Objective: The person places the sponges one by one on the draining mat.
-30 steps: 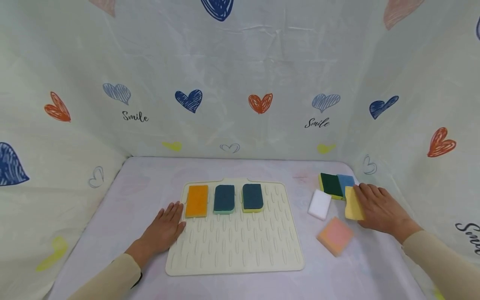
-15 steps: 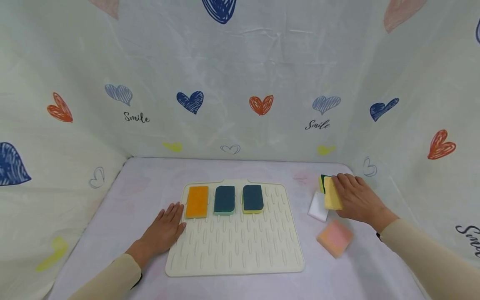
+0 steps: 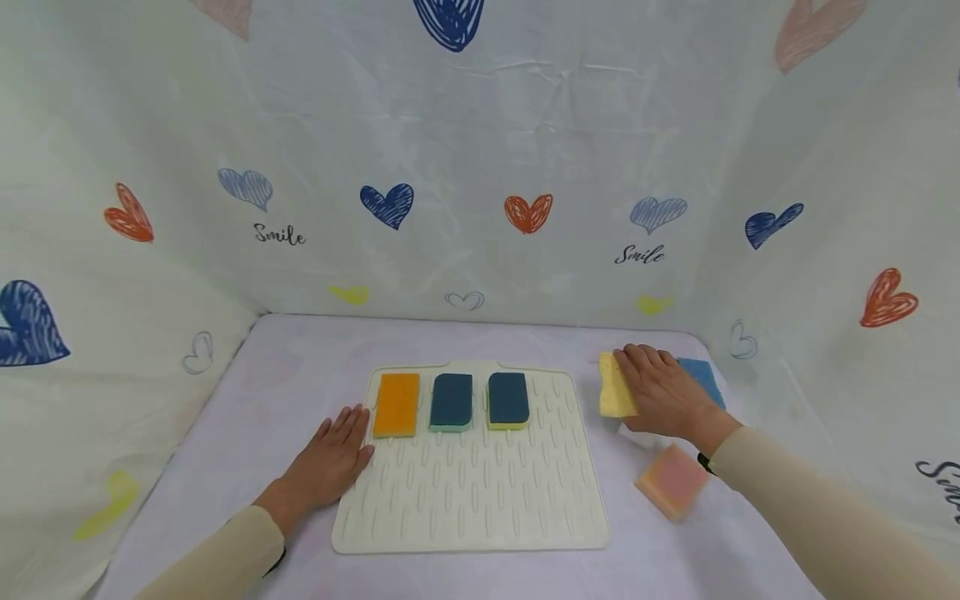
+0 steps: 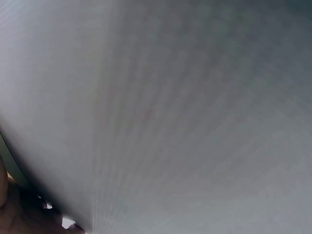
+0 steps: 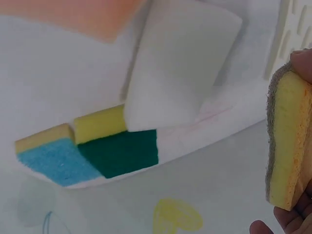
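Note:
My right hand [image 3: 663, 396] grips a yellow sponge [image 3: 617, 387] above the table, right of the mat. The right wrist view shows the same yellow sponge [image 5: 285, 141] pinched between thumb and fingers, with a grey scouring layer on one face. My left hand [image 3: 326, 458] lies flat, fingers straight, at the left edge of a cream ribbed mat [image 3: 480, 492]. Along the mat's back edge lie an orange sponge [image 3: 397, 405] and two sponges with dark blue tops, one left [image 3: 452, 402] and one right [image 3: 508, 398]. The left wrist view is mostly blurred grey surface.
Right of the mat are a pink-and-orange sponge [image 3: 673, 482], a blue-topped sponge [image 3: 702, 379], a white sponge [image 5: 180, 68] and a green-topped yellow sponge [image 5: 122, 153]. My right hand mostly hides the last two in the head view. A heart-printed curtain [image 3: 450, 267] stands behind the table.
My right hand has carried the yellow sponge left, from beside the blue-topped sponge over the green-topped and white ones toward the mat. The left hand stays in place.

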Demonstrator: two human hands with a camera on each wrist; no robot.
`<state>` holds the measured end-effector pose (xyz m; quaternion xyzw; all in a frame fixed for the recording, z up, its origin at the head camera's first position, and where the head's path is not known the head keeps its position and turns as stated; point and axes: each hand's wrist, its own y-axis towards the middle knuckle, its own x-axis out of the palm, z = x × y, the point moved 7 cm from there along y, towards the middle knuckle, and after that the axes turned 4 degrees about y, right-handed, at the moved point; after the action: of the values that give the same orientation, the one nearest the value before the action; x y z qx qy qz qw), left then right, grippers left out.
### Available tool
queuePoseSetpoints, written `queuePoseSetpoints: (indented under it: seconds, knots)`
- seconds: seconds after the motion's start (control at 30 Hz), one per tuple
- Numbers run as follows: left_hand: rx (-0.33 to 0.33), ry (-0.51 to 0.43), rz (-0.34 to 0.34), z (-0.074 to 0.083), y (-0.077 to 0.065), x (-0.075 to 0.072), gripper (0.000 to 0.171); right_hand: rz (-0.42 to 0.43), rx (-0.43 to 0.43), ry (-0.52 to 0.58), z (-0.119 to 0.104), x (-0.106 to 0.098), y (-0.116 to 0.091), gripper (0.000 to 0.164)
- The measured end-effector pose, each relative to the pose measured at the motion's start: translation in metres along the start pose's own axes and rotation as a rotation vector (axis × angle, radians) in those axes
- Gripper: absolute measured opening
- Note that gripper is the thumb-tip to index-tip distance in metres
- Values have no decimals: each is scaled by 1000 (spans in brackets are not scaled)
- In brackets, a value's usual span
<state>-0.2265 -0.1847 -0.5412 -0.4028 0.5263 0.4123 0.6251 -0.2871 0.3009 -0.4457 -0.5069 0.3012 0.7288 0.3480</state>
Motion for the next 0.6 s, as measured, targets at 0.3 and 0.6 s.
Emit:
queuePoseSetpoints:
  seconds: [0.3, 0.6]
  knots:
    - [-9, -12, -33, -2, 2, 4, 71, 40, -49, 130, -34, 6, 25, 105]
    - [-26, 1, -34, -4, 2, 5, 72, 39, -92, 192, -57, 13, 46, 106]
